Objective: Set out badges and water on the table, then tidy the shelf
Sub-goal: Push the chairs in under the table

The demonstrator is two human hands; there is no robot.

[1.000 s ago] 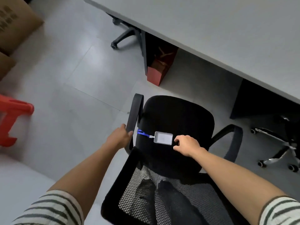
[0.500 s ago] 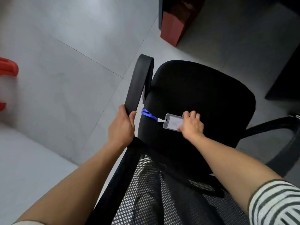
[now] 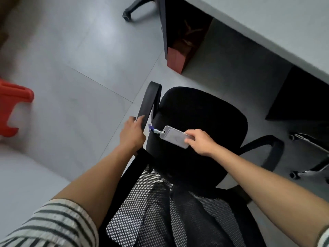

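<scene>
**Lifting the badge off the chair without snagging its strap**

Fingers and thumb of the right hand (image 3: 201,142) are curled round the near short edge of the badge (image 3: 175,138) in a pinch that looks firm. The card sits over the left part of the chair (image 3: 204,113) seat, tilted; whether its far corner is touching the cushion I cannot tell. From the clip end a blue strap (image 3: 151,128) runs to the seat's left edge and drops out of sight between the seat and the armrest (image 3: 148,102). The left hand (image 3: 132,134) grips the rear part of that armrest, fingers wrapped round it.

The hidden length of strap is the likely trouble — it may be looped or caught below the seat edge. A slow draw up and toward the chair's right side should bring it out along its own line; a jerk could strain the clip. Holding the armrest seems wise, since it would keep the chair from rolling or swivelling. If the strap resists, that hand is close enough to free it. The table (image 3: 284,20) lies beyond the chair's front.
</scene>
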